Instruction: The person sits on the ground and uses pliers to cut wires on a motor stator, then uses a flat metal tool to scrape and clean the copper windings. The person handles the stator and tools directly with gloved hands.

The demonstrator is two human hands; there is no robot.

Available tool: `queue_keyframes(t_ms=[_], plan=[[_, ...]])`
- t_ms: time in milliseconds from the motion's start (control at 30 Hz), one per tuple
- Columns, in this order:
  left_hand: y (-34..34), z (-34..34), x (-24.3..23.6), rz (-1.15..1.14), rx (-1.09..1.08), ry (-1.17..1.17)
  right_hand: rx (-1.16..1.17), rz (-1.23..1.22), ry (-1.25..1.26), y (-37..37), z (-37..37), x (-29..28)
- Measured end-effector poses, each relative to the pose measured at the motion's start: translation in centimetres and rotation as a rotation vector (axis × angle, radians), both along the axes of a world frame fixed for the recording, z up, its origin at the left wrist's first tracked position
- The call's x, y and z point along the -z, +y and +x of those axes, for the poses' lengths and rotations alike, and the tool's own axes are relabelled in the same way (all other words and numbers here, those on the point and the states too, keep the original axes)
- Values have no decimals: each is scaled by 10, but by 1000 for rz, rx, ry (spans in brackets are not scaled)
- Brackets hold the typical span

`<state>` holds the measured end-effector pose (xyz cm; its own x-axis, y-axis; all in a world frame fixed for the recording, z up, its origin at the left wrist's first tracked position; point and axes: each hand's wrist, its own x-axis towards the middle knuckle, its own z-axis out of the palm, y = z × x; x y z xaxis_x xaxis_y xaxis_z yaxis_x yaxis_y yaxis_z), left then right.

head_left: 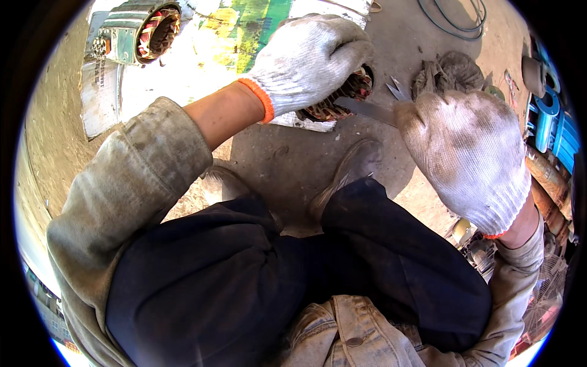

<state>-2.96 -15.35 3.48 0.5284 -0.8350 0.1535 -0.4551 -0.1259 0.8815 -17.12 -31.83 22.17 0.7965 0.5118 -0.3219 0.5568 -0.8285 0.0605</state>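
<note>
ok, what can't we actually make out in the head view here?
- Motor stator: mostly hidden under the gloved left hand; only part of its copper windings shows.
- Flat metal blade: its handle end is hidden inside the gloved right hand, its tip against the stator unclear.
- Second stator: cut by the top edge.
- Blue parts at the right rim: bent by fisheye, unidentifiable.

Left hand [309,58]: white knit cotton work glove, orange-trimmed cuff, lightly soiled. Right hand [468,153]: same kind of glove, greyer and dirtier, orange edge at wrist. Both sleeves: faded, dusty grey-beige jacket; left cuff pushed back. Trousers: dark navy. Shoes: worn, dust-coloured. Near edge: pale denim jacket front with a metal snap button.
</note>
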Motion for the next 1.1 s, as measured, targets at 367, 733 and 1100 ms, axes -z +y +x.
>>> queue_keyframes(t_ms=[367,733,1100], plan=[[-6,-3,-1,-32,-15,1,-11,79,-35,-2,0,1],[-7,2,-4,26,23,8,-17,144,-61,-1,-3,12],[11,6,0,109,62,-52,-61,244,-98,-9,3,36]])
